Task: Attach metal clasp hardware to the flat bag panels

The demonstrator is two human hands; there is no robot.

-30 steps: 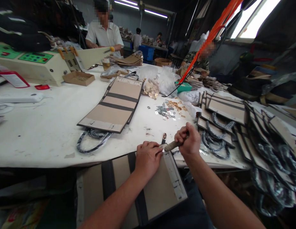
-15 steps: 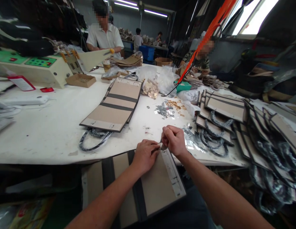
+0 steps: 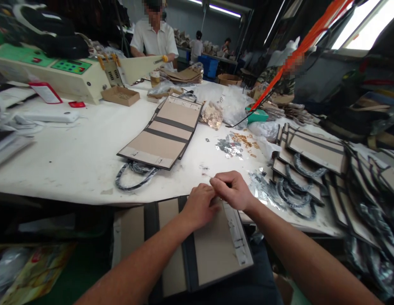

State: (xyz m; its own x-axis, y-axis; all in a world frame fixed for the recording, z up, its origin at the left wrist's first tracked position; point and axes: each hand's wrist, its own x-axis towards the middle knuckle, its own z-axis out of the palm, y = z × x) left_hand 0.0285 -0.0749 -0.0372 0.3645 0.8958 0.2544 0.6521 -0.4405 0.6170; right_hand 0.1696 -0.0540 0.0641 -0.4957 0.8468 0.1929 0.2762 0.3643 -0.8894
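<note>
A: Room?
B: Grey wall (image 3: 184,21); bright window (image 3: 364,25), upper right; strip light (image 3: 225,10) overhead.
A: Surface?
B: Bench (image 3: 73,169), one. White top, scuffed and spotted. Person (image 3: 155,40) in a white shirt at the far side.
A: Larger goods on it?
B: Pile (image 3: 317,148), dark-edged, right end. Machine (image 3: 62,78), cream with green controls, far left. Stack (image 3: 171,135), beige with dark bands, mid-bench.
A: And the panel?
B: Panel (image 3: 216,254), beige, dark-banded. Lies below the near edge of the bench, over the wearer's lap, its top by that edge.
A: Hands?
B: Left hand (image 3: 201,205), laid on the panel near its top, fingers together; cannot tell whether it pinches anything. Right hand (image 3: 233,189), just beside, curled closed, thumb against forefinger; contents cannot be told.
A: Smalls?
B: Carton (image 3: 120,95), brown, before the machine. Silver pieces (image 3: 228,146) and gold pieces (image 3: 244,140), loose, right of the stack.
</note>
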